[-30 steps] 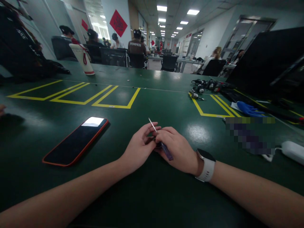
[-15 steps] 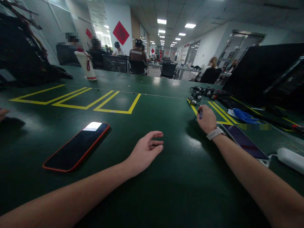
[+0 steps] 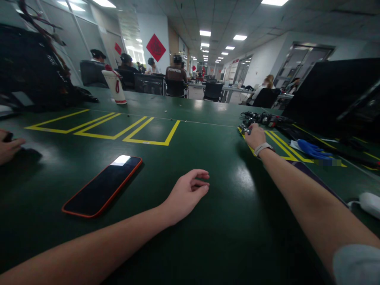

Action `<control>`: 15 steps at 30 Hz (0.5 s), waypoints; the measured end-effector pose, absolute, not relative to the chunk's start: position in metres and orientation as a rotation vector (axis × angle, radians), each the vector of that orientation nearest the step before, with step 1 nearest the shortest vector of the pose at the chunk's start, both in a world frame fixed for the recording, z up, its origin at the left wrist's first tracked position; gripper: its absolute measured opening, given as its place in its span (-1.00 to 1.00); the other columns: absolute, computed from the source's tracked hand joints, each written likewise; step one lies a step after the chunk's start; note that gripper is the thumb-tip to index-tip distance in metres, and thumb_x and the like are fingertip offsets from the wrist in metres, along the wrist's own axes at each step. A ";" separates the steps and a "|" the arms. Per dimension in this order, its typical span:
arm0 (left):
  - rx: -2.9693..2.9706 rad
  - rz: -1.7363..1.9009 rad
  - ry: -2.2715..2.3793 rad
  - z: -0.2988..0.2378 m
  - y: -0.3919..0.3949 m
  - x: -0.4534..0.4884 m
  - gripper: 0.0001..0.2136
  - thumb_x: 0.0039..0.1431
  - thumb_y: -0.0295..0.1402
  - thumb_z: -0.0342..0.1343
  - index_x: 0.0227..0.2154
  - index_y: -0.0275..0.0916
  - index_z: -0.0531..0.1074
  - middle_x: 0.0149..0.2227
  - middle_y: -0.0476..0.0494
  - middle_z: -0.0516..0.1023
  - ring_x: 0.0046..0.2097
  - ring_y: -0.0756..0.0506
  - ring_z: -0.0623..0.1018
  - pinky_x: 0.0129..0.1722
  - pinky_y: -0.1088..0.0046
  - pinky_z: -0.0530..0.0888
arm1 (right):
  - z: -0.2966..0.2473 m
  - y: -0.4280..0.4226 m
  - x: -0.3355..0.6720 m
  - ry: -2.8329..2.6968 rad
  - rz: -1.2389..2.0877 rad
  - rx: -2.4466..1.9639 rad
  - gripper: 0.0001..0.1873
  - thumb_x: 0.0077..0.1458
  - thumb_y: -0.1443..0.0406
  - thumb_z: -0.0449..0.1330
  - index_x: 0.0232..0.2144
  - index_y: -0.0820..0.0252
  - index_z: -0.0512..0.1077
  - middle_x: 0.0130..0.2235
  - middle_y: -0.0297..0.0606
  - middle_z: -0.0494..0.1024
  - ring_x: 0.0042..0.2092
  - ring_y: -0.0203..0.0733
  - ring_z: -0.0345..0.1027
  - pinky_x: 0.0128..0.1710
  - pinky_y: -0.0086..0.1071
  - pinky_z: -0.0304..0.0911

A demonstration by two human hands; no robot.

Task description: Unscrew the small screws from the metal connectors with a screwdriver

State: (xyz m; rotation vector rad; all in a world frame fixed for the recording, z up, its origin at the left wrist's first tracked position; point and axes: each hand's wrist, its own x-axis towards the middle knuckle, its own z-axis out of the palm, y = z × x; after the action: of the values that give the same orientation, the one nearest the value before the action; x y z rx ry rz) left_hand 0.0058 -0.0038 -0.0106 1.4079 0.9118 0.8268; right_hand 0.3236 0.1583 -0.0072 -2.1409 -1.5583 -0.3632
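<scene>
My left hand [image 3: 190, 190] rests on its edge on the green table [image 3: 208, 237]. Its fingers are loosely curled and apart, with nothing in them. My right hand [image 3: 254, 136], a white watch on its wrist, is stretched far out to a pile of small dark and metal tools [image 3: 263, 117] at the table's right. Its fingers are curled under and mostly hidden behind the back of the hand. A small metal piece [image 3: 246, 130] shows at the fingertips. I cannot see the screwdriver.
A dark phone in a red case [image 3: 102, 186] lies left of my left hand. A white cup [image 3: 115, 88] stands far left, a blue glove [image 3: 311, 148] and a white adapter [image 3: 369, 204] lie right. Another person's hand [image 3: 8, 148] is at the left edge.
My right hand left my left hand, carrying the screwdriver, and reached out to the tool pile at the far right. My left hand stayed put, now with nothing in it.
</scene>
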 end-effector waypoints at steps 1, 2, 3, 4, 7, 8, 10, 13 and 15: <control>1.403 0.828 0.910 -0.011 -0.004 0.006 -0.69 0.05 -0.45 0.13 -0.10 -0.22 0.39 -0.03 -0.21 0.46 -0.07 -0.14 0.51 -0.04 0.22 0.43 | -0.006 0.167 0.323 -1.567 -0.342 -2.152 -0.70 0.11 0.33 0.06 -0.09 0.35 0.27 -0.11 0.02 0.42 -0.05 -0.09 0.24 -0.13 -0.30 0.13; 1.400 0.826 0.911 -0.011 -0.003 0.005 -0.69 0.04 -0.45 0.14 -0.10 -0.23 0.39 -0.04 -0.21 0.47 -0.08 -0.14 0.51 -0.05 0.22 0.43 | -0.006 0.175 0.323 -1.570 -0.322 -2.169 -0.69 0.13 0.31 0.07 -0.08 0.35 0.27 -0.09 0.00 0.41 -0.05 -0.11 0.26 -0.12 -0.29 0.16; 1.399 0.822 0.914 -0.011 -0.003 0.005 -0.69 0.04 -0.46 0.14 -0.10 -0.23 0.39 -0.05 -0.22 0.47 -0.08 -0.14 0.51 -0.06 0.22 0.44 | -0.007 0.182 0.323 -1.572 -0.300 -2.191 -0.68 0.15 0.29 0.08 -0.06 0.33 0.28 -0.06 -0.03 0.39 -0.05 -0.11 0.27 -0.12 -0.26 0.20; 1.398 0.818 0.916 -0.010 -0.003 0.005 -0.69 0.04 -0.46 0.13 -0.10 -0.23 0.38 -0.05 -0.22 0.47 -0.09 -0.14 0.51 -0.06 0.23 0.44 | -0.008 0.189 0.324 -1.574 -0.275 -2.216 -0.67 0.16 0.26 0.10 -0.04 0.30 0.28 -0.03 -0.07 0.38 -0.05 -0.12 0.29 -0.11 -0.22 0.24; 1.399 0.790 0.929 -0.010 -0.002 0.005 -0.69 0.04 -0.46 0.12 -0.09 -0.24 0.37 -0.05 -0.22 0.46 -0.10 -0.13 0.51 -0.08 0.23 0.44 | -0.012 0.205 0.325 -1.581 -0.185 -2.297 -0.66 0.17 0.22 0.11 -0.03 0.23 0.31 -0.01 -0.16 0.38 -0.08 -0.12 0.35 -0.13 -0.12 0.33; 1.404 0.778 0.931 -0.011 -0.001 0.005 -0.68 0.04 -0.47 0.11 -0.09 -0.24 0.36 -0.05 -0.22 0.46 -0.10 -0.13 0.51 -0.09 0.23 0.44 | -0.013 0.208 0.326 -1.584 -0.160 -2.317 -0.67 0.17 0.22 0.11 -0.03 0.23 0.31 -0.02 -0.16 0.39 -0.09 -0.13 0.36 -0.13 -0.13 0.33; 1.417 0.760 0.928 -0.011 0.000 0.004 -0.68 0.04 -0.48 0.10 -0.09 -0.26 0.35 -0.05 -0.22 0.45 -0.11 -0.13 0.51 -0.10 0.22 0.44 | -0.013 0.210 0.326 -1.591 -0.140 -2.329 -0.67 0.17 0.23 0.11 -0.03 0.24 0.31 -0.02 -0.15 0.39 -0.09 -0.13 0.36 -0.13 -0.14 0.33; 1.432 0.748 0.920 -0.012 0.001 0.004 -0.68 0.04 -0.49 0.09 -0.09 -0.27 0.34 -0.05 -0.23 0.44 -0.12 -0.12 0.50 -0.09 0.22 0.43 | -0.011 0.206 0.323 -1.634 -0.160 -2.275 -0.66 0.17 0.22 0.10 -0.03 0.24 0.31 -0.02 -0.16 0.39 -0.08 -0.13 0.36 -0.13 -0.14 0.33; 1.440 0.751 0.918 -0.013 0.001 0.003 -0.68 0.05 -0.48 0.09 -0.08 -0.27 0.34 -0.06 -0.22 0.44 -0.11 -0.11 0.50 -0.09 0.23 0.43 | -0.010 0.198 0.319 -1.681 -0.168 -2.203 -0.68 0.16 0.24 0.11 -0.05 0.26 0.32 -0.05 -0.15 0.40 -0.10 -0.13 0.36 -0.14 -0.16 0.33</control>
State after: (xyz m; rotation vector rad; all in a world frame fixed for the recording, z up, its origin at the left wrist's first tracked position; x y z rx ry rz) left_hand 0.0033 0.0011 -0.0135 1.4398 0.9183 0.7506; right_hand 0.3187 0.1976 -0.0101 -2.2028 -1.6812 -0.1681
